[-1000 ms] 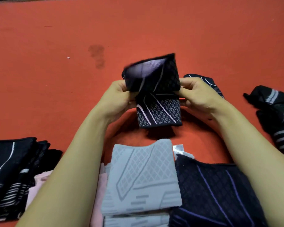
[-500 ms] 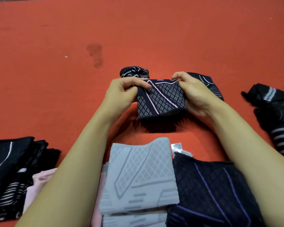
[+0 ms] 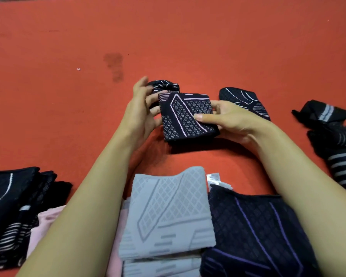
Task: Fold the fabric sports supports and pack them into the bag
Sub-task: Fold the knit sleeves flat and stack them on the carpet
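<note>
Folded support [image 3: 188, 116] sits pinched in right hand [image 3: 230, 120], left hand [image 3: 140, 108] alongside.

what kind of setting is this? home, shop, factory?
Probably a packing or sorting station in a workshop or warehouse, not certain. Sorted stacks of folded knit supports, grey and black, lie on a broad red felt-like surface. One grey piece shows a sewn-in label. No bag is visible.
</note>
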A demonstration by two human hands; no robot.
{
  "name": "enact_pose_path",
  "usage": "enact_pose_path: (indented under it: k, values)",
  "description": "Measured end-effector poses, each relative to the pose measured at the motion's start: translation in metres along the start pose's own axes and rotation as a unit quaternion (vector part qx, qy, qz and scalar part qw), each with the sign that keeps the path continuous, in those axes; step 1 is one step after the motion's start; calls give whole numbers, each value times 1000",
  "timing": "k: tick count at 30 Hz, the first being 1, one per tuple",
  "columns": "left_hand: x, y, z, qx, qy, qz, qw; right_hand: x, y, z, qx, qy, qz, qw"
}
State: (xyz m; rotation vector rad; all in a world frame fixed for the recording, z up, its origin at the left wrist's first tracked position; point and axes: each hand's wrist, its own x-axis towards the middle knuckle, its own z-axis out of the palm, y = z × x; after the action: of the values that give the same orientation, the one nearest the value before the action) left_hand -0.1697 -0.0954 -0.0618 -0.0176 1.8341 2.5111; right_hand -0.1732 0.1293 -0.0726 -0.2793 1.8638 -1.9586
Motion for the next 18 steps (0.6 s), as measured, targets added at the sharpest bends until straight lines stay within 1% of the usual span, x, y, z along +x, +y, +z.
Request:
enact_pose_path:
  k: [1, 2, 4, 6, 8, 10, 12, 14, 16, 18]
  values:
    - [2, -1, -3, 4, -14, -23, 1000, -1, -2, -1, 3, 1, -11, 1000]
    - [2, -1, -4, 40, -33, -49, 997, -2, -4, -3, 5, 6, -18, 1000]
    - [-7, -5, -1, 138, -82, -92, 983, -3, -4, -5, 7, 23, -25, 999]
    - [-13, -10, 2, 200, -126, -93, 967, -3, -3, -7, 5, 39, -26, 999]
    - [-15, -13, -1, 206, -144, -72, 965, -3, -3, -10, 7, 43, -21, 999]
    - [-17, -10, -2, 200, -146, -50, 967, -6, -5, -13, -4, 22, -8, 1000]
    - [-19, -7, 0, 201, -140, -36, 969, -9, -6, -16, -47, -9, 9, 999]
    - [-21, -3, 3, 192, -129, -38, 972, -11, -8, -15, -83, -29, 14, 996]
    - [-24, 3, 7, 190, -120, -44, 973, -12, -13, -10, -91, -35, 3, 995]
    - [-26, 10, 12, 202, -120, -47, 971, -11, -20, -9, -122, -22, -22, 992]
